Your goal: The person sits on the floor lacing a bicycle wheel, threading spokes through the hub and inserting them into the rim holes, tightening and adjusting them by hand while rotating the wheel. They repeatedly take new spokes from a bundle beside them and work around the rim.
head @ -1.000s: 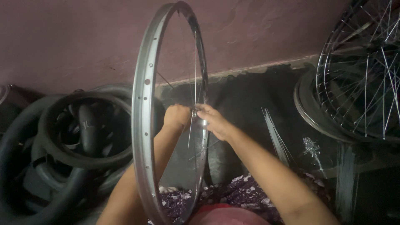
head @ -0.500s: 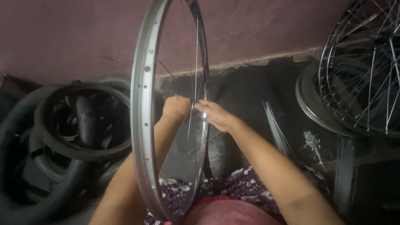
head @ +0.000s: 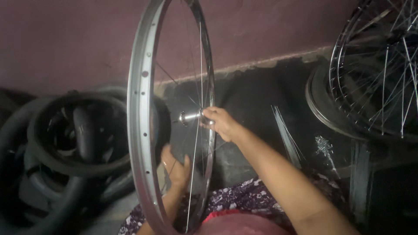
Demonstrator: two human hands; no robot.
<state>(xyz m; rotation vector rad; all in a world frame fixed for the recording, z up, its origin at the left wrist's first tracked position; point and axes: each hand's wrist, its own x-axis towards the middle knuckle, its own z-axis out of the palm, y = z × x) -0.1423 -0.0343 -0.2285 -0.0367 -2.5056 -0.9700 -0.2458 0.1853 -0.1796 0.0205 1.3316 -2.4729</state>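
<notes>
A silver bicycle rim (head: 140,109) stands upright on edge in front of me, with a few thin spokes running to a metal hub (head: 188,117) at its centre. My right hand (head: 222,123) grips the right end of the hub. My left hand (head: 176,167) is lower down inside the rim, fingers spread, touching the spokes near the bottom. It holds nothing that I can make out.
Black tyres (head: 65,143) are piled at the left against the maroon wall. A spoked wheel (head: 379,74) leans at the right. Loose spokes (head: 287,135) and a small heap of nipples (head: 323,146) lie on the dark floor.
My left hand has dropped from the hub down to the lower spokes. The right hand has stayed at the hub. The view has shifted slightly.
</notes>
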